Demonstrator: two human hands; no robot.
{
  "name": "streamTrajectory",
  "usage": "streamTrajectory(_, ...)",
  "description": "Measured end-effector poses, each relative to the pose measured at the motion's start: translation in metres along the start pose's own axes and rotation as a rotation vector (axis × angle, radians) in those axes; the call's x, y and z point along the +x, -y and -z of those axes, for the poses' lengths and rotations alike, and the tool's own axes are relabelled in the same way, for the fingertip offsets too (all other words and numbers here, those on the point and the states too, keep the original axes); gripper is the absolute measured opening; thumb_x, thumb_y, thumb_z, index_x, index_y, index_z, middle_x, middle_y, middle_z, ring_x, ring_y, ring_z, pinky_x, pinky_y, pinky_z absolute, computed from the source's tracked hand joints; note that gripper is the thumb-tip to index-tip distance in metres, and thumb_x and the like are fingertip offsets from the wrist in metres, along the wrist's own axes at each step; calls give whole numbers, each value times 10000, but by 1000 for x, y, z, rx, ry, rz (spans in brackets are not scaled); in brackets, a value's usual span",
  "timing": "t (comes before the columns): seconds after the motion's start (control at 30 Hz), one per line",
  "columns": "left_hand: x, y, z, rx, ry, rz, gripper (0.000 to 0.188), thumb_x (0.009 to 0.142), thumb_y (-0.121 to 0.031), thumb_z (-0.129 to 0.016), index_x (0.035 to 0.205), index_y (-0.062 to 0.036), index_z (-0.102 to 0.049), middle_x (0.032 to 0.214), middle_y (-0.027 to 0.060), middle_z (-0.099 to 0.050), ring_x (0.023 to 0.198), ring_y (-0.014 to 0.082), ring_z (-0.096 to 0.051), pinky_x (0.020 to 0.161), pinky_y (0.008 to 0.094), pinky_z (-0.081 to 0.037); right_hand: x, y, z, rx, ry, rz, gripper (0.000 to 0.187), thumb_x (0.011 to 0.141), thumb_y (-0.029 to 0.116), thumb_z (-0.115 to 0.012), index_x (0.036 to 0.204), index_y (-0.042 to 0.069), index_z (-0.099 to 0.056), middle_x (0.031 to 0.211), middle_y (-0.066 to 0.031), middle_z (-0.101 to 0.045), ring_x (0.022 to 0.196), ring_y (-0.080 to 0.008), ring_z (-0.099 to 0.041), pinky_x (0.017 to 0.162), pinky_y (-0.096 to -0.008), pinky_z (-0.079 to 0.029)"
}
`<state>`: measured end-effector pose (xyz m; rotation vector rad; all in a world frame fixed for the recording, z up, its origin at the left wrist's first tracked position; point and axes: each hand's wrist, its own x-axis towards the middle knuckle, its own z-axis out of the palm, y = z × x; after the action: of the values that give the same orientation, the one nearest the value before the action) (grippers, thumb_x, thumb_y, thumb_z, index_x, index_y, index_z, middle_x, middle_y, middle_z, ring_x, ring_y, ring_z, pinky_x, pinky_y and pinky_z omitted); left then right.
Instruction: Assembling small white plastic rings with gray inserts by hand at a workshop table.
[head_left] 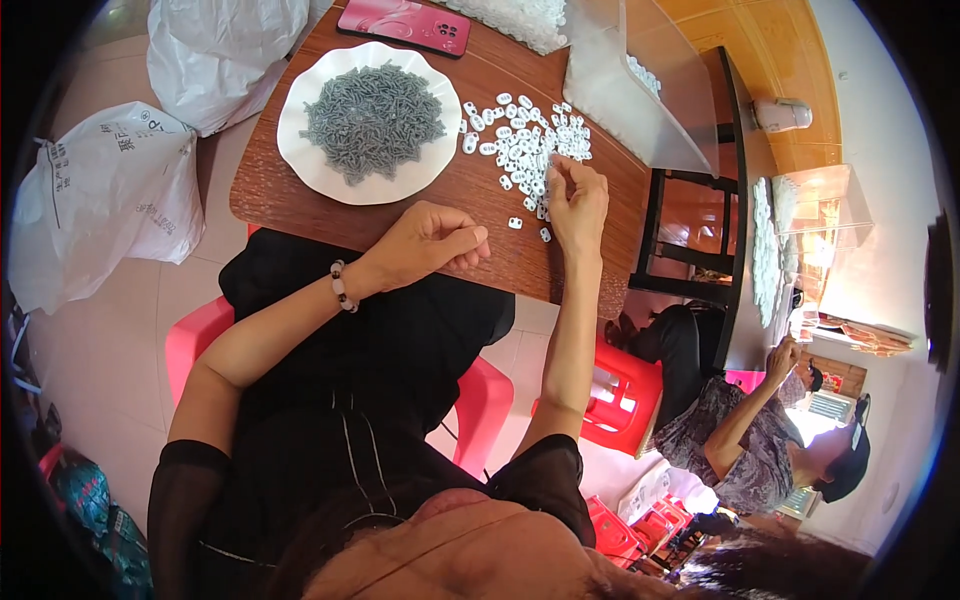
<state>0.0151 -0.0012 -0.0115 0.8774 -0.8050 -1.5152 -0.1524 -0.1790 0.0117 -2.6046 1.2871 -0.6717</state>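
1. Left hand (428,243): at the near edge of the table (480,268), fingers curled in and thumb laid along them; whether anything is inside the curl cannot be told. A beaded bracelet (341,287) circles the wrist.
2. Right hand (580,207): over the near right part of the white pieces (528,150), thumb and fingertips drawn close together in a narrow pinch; whether a piece is between them cannot be told.
3. White pieces: small, flat, rounded, with dark marks; heaped in the middle and scattered singly at the margins, on the wood.
4. White plate (300,165): scalloped rim, left of the white pieces, bearing a mound of small grey pieces (372,120).
5. Pink phone (404,24): flat on the table, beyond the plate.
6. Co-worker (745,440): seated at the right, wearing a dark cap.
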Motion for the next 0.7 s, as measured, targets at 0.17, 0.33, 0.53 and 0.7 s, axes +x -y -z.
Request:
streamTrajectory(0.17, 0, 0, -1, 2, -11, 10, 280, 949, -210, -553, 851, 25, -669, 739, 13, -628, 675, 44, -567, 631, 189, -483, 1, 11, -1, -8, -14, -19, 231, 793, 215, -713, 966, 61, -710, 903, -113, -668, 861, -254, -574, 788, -347, -459)
streamTrajectory(0.33, 1, 4, 0, 11, -7, -2, 283, 948, -208, -556, 862, 37, -668, 754, 27, -631, 693, 54, -577, 651, 202, -505, 3, 11, -5, 39, 16, -23, 230, 767, 201, -726, 940, 50, -705, 925, -131, -658, 909, -307, -554, 808, -389, -458)
streamTrajectory(0.53, 1, 3, -1, -15, -7, -27, 261, 950, -191, -549, 907, 39, -663, 796, 39, -645, 701, 56, -576, 657, 200, -497, -2, 15, -5, 148, -55, -3, 197, 754, 145, -738, 920, 47, -698, 900, -138, -655, 860, -277, -565, 769, -369, -465)
streamTrajectory(0.7, 4, 8, -1, -56, -95, -69, 240, 945, -186, -554, 1024, 13, -663, 853, 36, -659, 734, 52, -579, 656, 193, -486, -24, 37, 4, 376, -77, -61, 195, 768, 135, -743, 926, 38, -684, 811, -87, -622, 733, -172, -552, 679, -285, -451)
